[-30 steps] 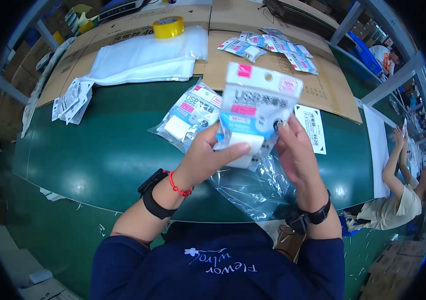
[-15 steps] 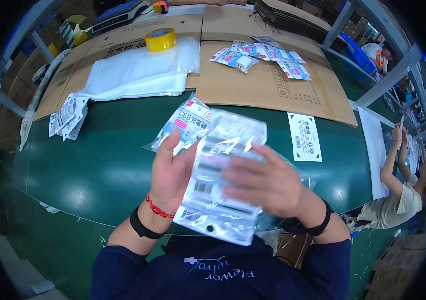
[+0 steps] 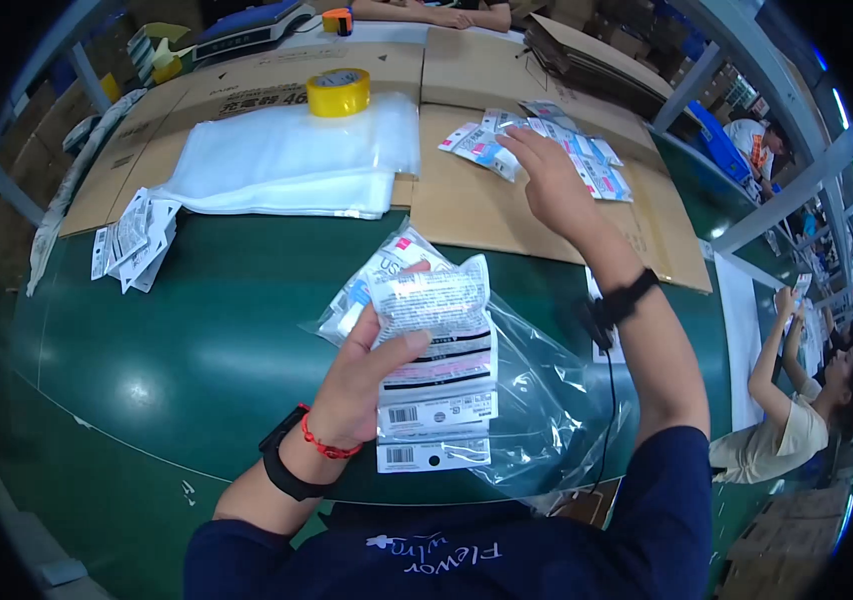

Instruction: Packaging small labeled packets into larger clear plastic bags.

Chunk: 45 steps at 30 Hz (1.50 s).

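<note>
My left hand [image 3: 367, 365] is closed around a stack of flat printed packets [image 3: 437, 370], thumb on top, their back sides with barcodes facing up. Behind the stack a packet with a pink and blue front [image 3: 379, 275] shows, partly covered by my fingers. Under and to the right of the stack spreads a large clear plastic bag [image 3: 552, 400]. My right hand [image 3: 552, 180] reaches out over a pile of similar packets [image 3: 602, 175] on the cardboard, fingers stretched and seemingly holding nothing. Whether its fingertips touch a packet is hidden.
A stack of clear bags [image 3: 277, 160] lies at the left on flattened cardboard [image 3: 487, 225], with a yellow tape roll [image 3: 339, 95] on it. White tags [image 3: 137, 240] lie at far left. My right forearm partly covers a white label [image 3: 602, 340]. Another person's arms [image 3: 437, 14] rest across the table.
My right hand has left the held packets and moved far and right to the pile. My left hand still grips the stack, which has turned more upright. The clear bag shows more.
</note>
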Motion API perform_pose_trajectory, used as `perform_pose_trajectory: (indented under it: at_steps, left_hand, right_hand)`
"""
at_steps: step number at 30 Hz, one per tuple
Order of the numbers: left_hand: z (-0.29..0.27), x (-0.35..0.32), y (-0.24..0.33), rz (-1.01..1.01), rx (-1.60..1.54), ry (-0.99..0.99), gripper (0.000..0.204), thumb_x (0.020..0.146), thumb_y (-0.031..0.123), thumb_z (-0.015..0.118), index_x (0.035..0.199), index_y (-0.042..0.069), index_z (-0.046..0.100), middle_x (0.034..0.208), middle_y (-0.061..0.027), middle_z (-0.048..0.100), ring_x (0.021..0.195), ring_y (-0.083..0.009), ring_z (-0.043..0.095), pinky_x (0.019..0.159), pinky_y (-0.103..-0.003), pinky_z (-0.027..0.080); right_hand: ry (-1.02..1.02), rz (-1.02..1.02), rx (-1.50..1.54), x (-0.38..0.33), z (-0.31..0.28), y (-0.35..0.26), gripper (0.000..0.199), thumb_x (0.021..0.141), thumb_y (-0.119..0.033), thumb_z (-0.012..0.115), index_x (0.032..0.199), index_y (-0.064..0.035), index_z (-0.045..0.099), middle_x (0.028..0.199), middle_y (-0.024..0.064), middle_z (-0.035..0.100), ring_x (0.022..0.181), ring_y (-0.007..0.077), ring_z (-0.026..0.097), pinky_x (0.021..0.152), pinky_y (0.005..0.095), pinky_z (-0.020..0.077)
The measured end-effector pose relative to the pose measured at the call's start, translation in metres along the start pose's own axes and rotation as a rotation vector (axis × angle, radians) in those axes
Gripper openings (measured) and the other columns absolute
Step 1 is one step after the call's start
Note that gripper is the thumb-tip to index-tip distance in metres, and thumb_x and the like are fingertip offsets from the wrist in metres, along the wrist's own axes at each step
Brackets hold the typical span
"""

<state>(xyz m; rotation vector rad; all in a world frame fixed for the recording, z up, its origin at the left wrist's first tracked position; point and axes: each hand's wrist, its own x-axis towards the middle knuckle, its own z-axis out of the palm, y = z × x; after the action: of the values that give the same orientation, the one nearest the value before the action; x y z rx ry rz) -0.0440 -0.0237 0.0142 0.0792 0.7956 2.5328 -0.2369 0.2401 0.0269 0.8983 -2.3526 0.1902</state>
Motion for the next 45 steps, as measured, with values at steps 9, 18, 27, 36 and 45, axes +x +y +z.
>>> perform_pose_trajectory:
  at_steps: [9, 18, 27, 36, 45]
  left_hand:
    - [0.007, 0.000, 0.001, 0.025, -0.021, -0.034, 0.055, 0.090, 0.000, 0.052, 0.140, 0.012, 0.033, 0.127, -0.0096, 0.051, 0.114, -0.0201, 0.054, 0.093, -0.036, 0.048]
    - [0.000, 0.003, -0.007, 0.032, -0.028, -0.041, 0.053, 0.089, 0.009, 0.055, 0.138, 0.010, 0.033, 0.126, -0.0105, 0.052, 0.113, -0.0216, 0.054, 0.093, -0.038, 0.047]
    - [-0.002, 0.009, -0.011, 0.099, -0.068, -0.103, 0.052, 0.092, 0.020, 0.054, 0.138, 0.008, 0.033, 0.127, -0.0109, 0.051, 0.114, -0.0227, 0.054, 0.095, -0.038, 0.046]
    - [0.014, -0.001, -0.029, 0.196, 0.202, -0.087, 0.055, 0.091, 0.016, 0.057, 0.139, 0.008, 0.032, 0.129, -0.0113, 0.049, 0.118, -0.0228, 0.052, 0.096, -0.038, 0.045]
    - [0.041, -0.020, -0.029, 0.180, 0.272, -0.172, 0.056, 0.088, 0.006, 0.059, 0.138, 0.005, 0.033, 0.129, -0.0108, 0.049, 0.121, -0.0218, 0.048, 0.100, -0.034, 0.039]
  right_hand:
    - [-0.559, 0.305, 0.051, 0.028, 0.017, 0.015, 0.046, 0.073, -0.016, 0.066, 0.119, -0.0129, 0.061, 0.119, 0.0123, 0.059, 0.111, 0.0341, 0.052, 0.096, 0.0426, 0.0401]
    - [-0.393, 0.298, 0.416, -0.043, -0.024, -0.009, 0.051, 0.076, -0.024, 0.072, 0.122, -0.0081, 0.059, 0.113, 0.0140, 0.062, 0.103, 0.0270, 0.057, 0.088, 0.0342, 0.0444]
    - [-0.028, 0.048, 0.170, -0.092, -0.144, -0.172, 0.054, 0.069, -0.010, 0.071, 0.122, -0.0054, 0.058, 0.115, 0.0164, 0.058, 0.115, 0.0338, 0.054, 0.100, 0.0452, 0.0381]
    - [-0.126, -0.146, 0.086, -0.121, -0.107, -0.220, 0.059, 0.070, -0.023, 0.074, 0.124, -0.0069, 0.056, 0.116, 0.0132, 0.054, 0.123, 0.0351, 0.047, 0.103, 0.0565, 0.0302]
    - [0.367, 0.690, 1.446, -0.132, -0.116, -0.227, 0.055, 0.088, -0.016, 0.063, 0.135, -0.0021, 0.039, 0.125, 0.0122, 0.052, 0.115, 0.0247, 0.052, 0.099, 0.0398, 0.0392]
